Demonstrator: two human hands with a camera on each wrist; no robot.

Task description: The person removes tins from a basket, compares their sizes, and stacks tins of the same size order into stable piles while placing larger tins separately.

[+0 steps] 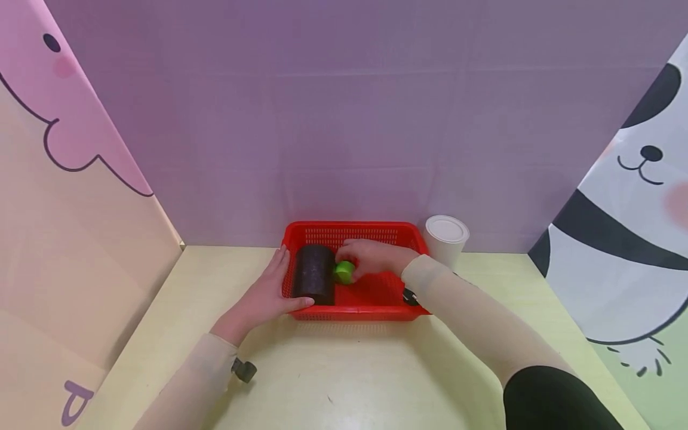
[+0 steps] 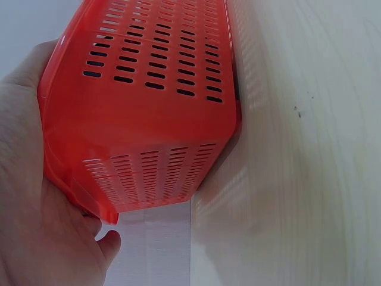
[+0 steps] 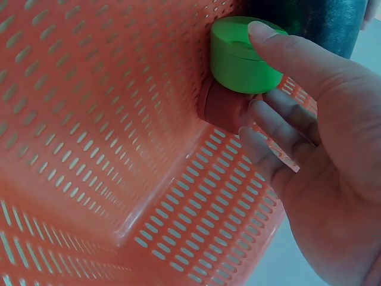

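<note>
A red plastic basket point(image 1: 357, 312) with slotted walls stands on the table against the back wall. My left hand point(image 1: 264, 295) grips its front left corner, thumb over the front rim and fingers along the left side. Inside the basket, my right hand point(image 1: 376, 257) holds a small round green container point(image 3: 238, 62), its thumb on top and fingers curled at the side. Beneath the green piece, a reddish-brown round object point(image 3: 223, 107) shows in the right wrist view. A dark cylinder point(image 1: 314, 272) lies in the basket's left part, just beside the green container.
Behind the right forearm, a white lidded tub point(image 1: 446, 233) stands at the basket's right end. The pale wooden table point(image 1: 344, 376) extends in front of the basket. A purple wall point(image 1: 355, 119) rises behind, with printed panels point(image 1: 645, 239) at both sides.
</note>
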